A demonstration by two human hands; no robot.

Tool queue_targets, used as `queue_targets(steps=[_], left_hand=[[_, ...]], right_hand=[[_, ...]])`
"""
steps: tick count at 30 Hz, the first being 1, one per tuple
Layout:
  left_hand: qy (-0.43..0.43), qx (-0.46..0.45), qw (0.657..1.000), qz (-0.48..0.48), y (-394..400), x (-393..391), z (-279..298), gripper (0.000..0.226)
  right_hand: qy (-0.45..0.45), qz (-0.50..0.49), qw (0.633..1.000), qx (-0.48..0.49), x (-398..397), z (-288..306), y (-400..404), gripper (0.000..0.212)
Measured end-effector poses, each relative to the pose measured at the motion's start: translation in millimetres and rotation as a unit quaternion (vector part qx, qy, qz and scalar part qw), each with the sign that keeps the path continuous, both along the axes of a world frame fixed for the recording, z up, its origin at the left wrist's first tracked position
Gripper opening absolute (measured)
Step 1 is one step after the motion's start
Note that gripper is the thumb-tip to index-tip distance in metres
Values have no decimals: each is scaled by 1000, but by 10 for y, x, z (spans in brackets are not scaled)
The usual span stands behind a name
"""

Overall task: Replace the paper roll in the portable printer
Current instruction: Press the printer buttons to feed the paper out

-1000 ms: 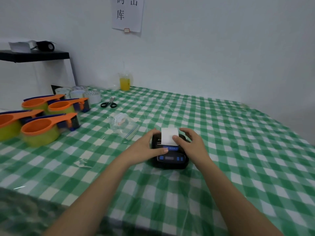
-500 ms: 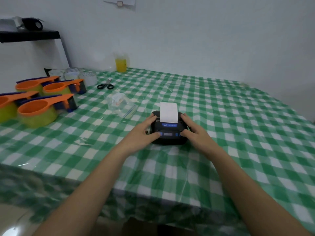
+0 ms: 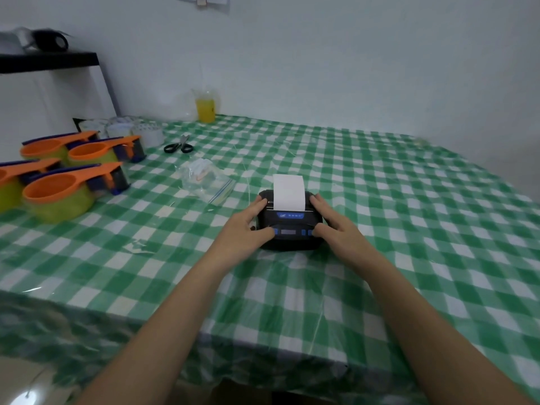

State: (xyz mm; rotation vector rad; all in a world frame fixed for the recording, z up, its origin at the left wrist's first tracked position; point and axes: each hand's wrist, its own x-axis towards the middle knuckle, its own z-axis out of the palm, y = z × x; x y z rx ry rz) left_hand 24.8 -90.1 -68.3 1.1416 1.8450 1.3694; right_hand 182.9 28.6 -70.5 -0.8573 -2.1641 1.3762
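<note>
On the table (image 3: 409,200), one printer (image 3: 289,226), two hands.

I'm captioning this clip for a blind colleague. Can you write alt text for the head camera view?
Two bare hands, left hand and right hand, press on either side of a small black portable printer on a green checked tablecloth, a strip of white paper standing up from its slot. Orange-lidded containers, scissors and a clear bag lie farther left.
</note>
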Motion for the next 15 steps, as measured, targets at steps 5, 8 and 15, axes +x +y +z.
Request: queue_targets(steps=[5, 8, 15], left_hand=[[5, 2, 1000, 5, -6, 31, 26, 68], [-1, 4, 1000, 13, 4, 33, 28, 72], [-48, 21, 999, 2, 11, 30, 79, 78]], right_hand=[[7, -2, 1000, -2, -4, 2, -9, 63], [9, -4, 1000, -1, -8, -2, -6, 63], [14, -6, 1000, -6, -7, -7, 6, 62]])
